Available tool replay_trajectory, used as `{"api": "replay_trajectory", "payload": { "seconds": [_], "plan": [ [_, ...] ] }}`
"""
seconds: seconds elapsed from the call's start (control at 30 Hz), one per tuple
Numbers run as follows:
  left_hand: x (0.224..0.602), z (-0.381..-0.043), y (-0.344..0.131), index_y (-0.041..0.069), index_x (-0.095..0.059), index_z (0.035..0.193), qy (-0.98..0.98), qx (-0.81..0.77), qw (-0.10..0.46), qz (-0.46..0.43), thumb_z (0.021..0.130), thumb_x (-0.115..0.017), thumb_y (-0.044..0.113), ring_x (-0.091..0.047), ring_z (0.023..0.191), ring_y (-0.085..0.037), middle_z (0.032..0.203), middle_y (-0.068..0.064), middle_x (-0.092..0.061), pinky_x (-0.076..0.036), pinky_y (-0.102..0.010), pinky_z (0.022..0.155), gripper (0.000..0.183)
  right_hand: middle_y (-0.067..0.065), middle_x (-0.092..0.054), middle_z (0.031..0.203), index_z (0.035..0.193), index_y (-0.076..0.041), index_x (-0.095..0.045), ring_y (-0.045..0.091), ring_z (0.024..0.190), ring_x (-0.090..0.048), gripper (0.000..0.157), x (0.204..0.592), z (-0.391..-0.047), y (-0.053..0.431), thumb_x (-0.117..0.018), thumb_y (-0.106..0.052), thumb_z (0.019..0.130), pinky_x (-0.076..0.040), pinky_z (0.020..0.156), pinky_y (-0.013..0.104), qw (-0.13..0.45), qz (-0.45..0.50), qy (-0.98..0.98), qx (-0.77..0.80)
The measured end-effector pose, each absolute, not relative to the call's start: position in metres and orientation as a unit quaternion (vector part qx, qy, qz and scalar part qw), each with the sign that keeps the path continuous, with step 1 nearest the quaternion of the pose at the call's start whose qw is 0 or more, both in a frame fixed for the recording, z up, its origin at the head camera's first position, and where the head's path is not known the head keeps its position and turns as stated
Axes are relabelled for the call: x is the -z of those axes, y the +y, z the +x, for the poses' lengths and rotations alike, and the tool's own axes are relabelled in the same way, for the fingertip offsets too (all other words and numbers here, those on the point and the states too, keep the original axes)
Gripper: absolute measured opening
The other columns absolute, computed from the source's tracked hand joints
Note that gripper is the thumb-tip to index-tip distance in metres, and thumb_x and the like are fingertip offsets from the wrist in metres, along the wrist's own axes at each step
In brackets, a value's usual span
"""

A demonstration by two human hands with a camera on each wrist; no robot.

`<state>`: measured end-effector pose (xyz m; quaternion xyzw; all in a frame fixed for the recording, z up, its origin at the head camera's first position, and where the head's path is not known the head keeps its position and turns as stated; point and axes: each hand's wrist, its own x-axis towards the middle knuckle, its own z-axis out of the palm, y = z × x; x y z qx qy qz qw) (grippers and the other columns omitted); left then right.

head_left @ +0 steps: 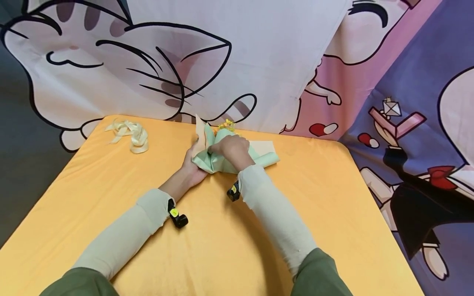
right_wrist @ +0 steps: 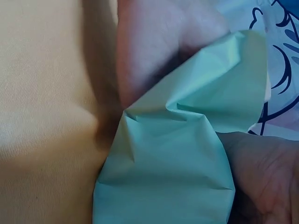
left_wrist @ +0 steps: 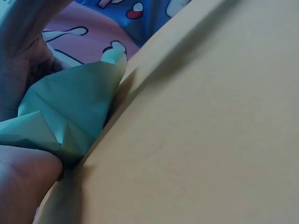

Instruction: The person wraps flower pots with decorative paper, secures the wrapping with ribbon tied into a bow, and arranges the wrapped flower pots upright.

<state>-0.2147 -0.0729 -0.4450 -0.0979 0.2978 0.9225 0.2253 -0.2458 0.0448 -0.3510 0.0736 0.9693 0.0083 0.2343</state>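
Mint-green wrapping paper [head_left: 267, 160] with a cream inner side is folded into a creased bundle near the far edge of the table. Small yellow and orange flowers [head_left: 227, 125] poke out behind it. My left hand [head_left: 191, 166] grips the bundle from the left and below. From above, my right hand [head_left: 234, 150] holds the paper with curled fingers, their tips hidden. In the left wrist view the green paper [left_wrist: 74, 100] lies between both hands. Sharp creases run across the paper [right_wrist: 163, 163] in the right wrist view, with a hand on either side.
A loosely coiled cream ribbon [head_left: 138, 137] lies at the far left of the table, which has a yellow cloth [head_left: 207, 242]. Behind the table hangs a cartoon-printed fabric backdrop [head_left: 274, 61], continuing along the right side [head_left: 414, 164].
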Motion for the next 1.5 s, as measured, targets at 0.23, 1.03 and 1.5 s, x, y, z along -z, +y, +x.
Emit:
{"api": "replay_trajectory", "payload": {
  "seconds": [0.23, 1.03, 1.5],
  "plan": [
    [0.443, -0.212, -0.073, 0.036, -0.035, 0.172, 0.296, -0.921, 0.239, -0.083, 0.118, -0.018, 0.069, -0.037, 0.159, -0.009, 0.161, 0.011, -0.05, -0.023, -0.032, 0.138, 0.066, 0.011, -0.041, 0.183, 0.177, -0.012, -0.038, 0.029, 0.168, -0.042, 0.1, 0.339, -0.252, 0.055, -0.028, -0.084, 0.108, -0.032, 0.14, 0.045, 0.304, 0.049, 0.951, 0.035],
    [0.41, -0.223, -0.04, 0.014, 0.016, 0.179, 0.775, -0.599, 0.186, 0.077, 0.121, -0.012, 0.046, 0.028, 0.175, -0.027, 0.188, -0.006, 0.027, 0.016, -0.051, 0.144, 0.072, 0.04, -0.067, 0.147, 0.165, -0.001, -0.045, 0.031, 0.08, -0.081, 0.06, 0.316, -0.279, 0.11, -0.045, -0.026, 0.111, -0.071, 0.085, 0.038, 0.47, 0.052, 0.846, 0.248],
    [0.406, -0.226, -0.037, 0.008, 0.02, 0.177, 0.831, -0.521, 0.142, 0.133, 0.121, -0.016, 0.054, 0.028, 0.175, -0.029, 0.187, -0.011, 0.029, 0.015, -0.051, 0.144, 0.081, 0.005, -0.061, 0.095, 0.115, -0.006, -0.061, 0.015, 0.07, -0.065, 0.021, 0.332, -0.27, 0.129, -0.064, -0.026, 0.108, -0.061, 0.068, 0.025, 0.358, 0.062, 0.872, 0.327]
  ]
}}
